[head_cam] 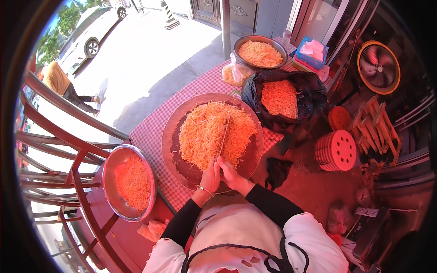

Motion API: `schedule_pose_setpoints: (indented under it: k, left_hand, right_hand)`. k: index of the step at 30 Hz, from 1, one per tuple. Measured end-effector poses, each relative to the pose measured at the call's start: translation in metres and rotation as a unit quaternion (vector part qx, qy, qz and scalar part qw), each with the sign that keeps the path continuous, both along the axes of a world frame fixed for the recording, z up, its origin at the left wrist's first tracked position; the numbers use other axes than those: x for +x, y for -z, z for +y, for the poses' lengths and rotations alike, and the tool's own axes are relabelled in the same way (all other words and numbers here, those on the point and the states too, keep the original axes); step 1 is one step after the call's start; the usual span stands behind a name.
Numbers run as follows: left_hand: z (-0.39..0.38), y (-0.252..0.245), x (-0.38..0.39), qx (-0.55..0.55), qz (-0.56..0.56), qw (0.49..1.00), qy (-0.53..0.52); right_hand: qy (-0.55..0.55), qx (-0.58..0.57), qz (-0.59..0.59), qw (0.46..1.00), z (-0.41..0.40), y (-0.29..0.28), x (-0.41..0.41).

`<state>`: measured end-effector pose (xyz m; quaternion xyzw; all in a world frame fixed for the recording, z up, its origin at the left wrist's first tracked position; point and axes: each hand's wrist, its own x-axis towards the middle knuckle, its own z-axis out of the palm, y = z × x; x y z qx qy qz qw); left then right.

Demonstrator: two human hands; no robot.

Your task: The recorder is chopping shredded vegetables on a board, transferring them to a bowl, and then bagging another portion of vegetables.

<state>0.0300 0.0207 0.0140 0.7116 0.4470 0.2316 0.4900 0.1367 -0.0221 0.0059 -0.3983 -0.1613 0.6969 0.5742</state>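
Both of my hands meet at the handle end of a knife [224,137], whose thin blade points away from me. My left hand [210,176] and my right hand [232,174] are closed around the handle, which their fingers mostly hide. The blade stands edge-down in a broad heap of finely chopped, orange shredded food [201,131] mixed with pale strands. Under the heap lies a round, dark cutting board [172,163], with scraps scattered on its bare rim.
A steel bowl of shreds [108,191] stands at left beside metal railings [82,167]. Beyond the board on the checked tablecloth [191,88] are a black plastic bag [312,92], a tied clear bag [235,75] and another bowl [285,56]. Stacked stools [338,150] and a fan [379,68] stand right.
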Motion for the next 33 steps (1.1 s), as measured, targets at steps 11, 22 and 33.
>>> schedule_pose_setpoints:
  k: [11, 22, 33]
  left_hand:
    - [-0.008, -0.030, -0.004, -0.120, -0.130, 0.982, -0.066]
    - [-0.012, -0.033, 0.008, -0.243, -0.154, 0.944, -0.160]
    - [-0.010, -0.021, 0.017, -0.216, -0.181, 0.954, -0.103]
  right_hand:
    - [-0.011, 0.039, -0.144, 0.989, 0.025, -0.014, -0.007]
    - [-0.135, 0.018, -0.143, 0.980, 0.038, -0.008, 0.007]
    - [-0.125, 0.003, -0.091, 0.988, 0.030, -0.009, 0.027]
